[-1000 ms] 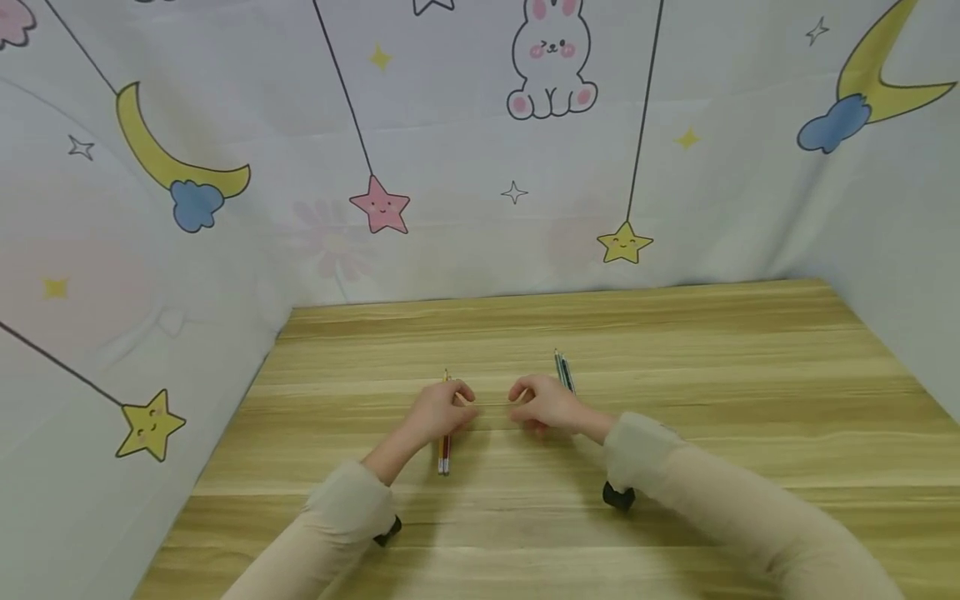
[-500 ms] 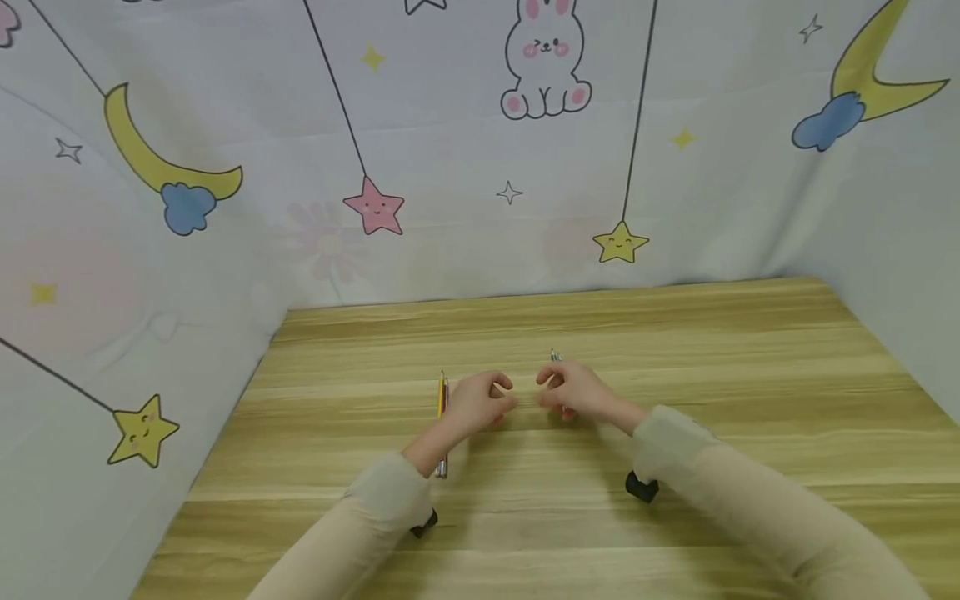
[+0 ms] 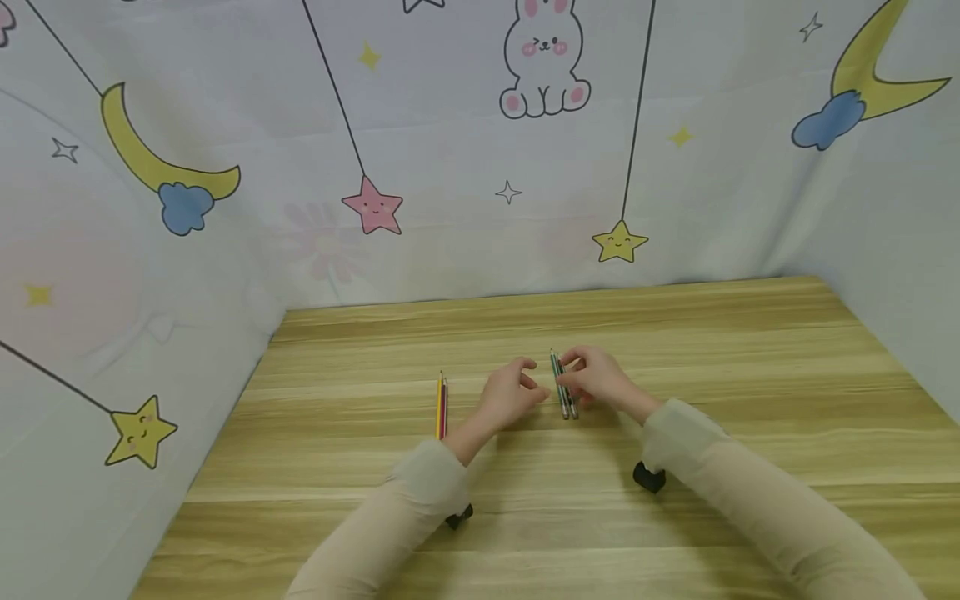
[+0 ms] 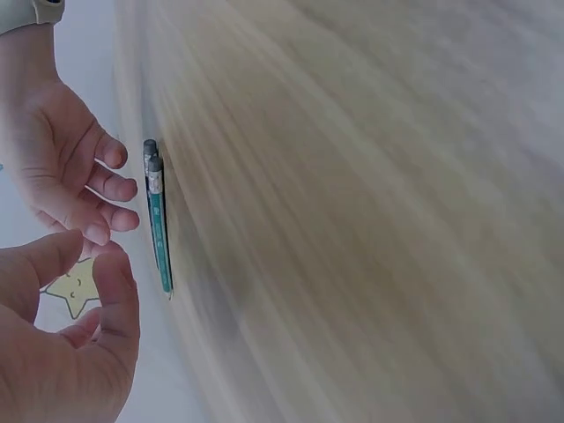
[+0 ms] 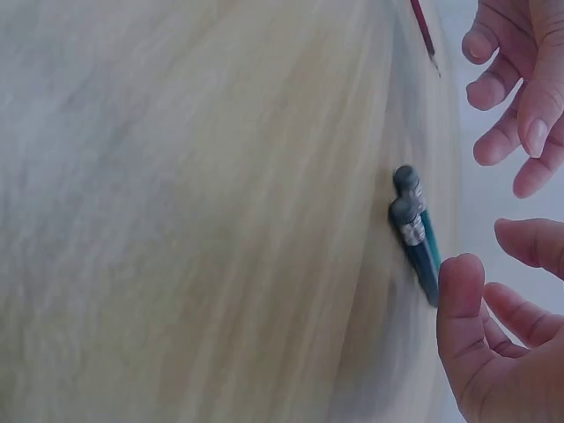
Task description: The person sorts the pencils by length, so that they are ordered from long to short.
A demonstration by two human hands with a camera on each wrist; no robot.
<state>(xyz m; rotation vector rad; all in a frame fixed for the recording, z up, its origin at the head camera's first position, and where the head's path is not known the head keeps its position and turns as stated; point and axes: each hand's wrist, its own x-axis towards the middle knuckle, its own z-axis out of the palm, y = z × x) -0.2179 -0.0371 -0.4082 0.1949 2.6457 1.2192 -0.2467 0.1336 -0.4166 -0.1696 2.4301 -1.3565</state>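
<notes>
Two pencils lie side by side on the table, one green (image 3: 558,387) and one dark (image 5: 416,240), their grey eraser ends toward the person. Close over their right side is my right hand (image 3: 598,375), fingers loosely bent and holding nothing; whether a fingertip touches them I cannot tell. My left hand (image 3: 512,395) hovers just left of the pair, thumb and fingers apart with nothing between them. A yellow pencil (image 3: 439,404) and a dark red pencil (image 3: 446,408) lie together further left, their lower ends hidden by the left forearm.
The wood-grain table (image 3: 360,350) meets a white cloth backdrop (image 3: 450,167) printed with moons, stars and a rabbit along its back and sides. Each cuff has a black wrist device (image 3: 649,477) under it.
Both hands have moved right and slightly away from the person, the left one leaving the yellow and red pencils. The green and dark pencils, partly covered before, now show.
</notes>
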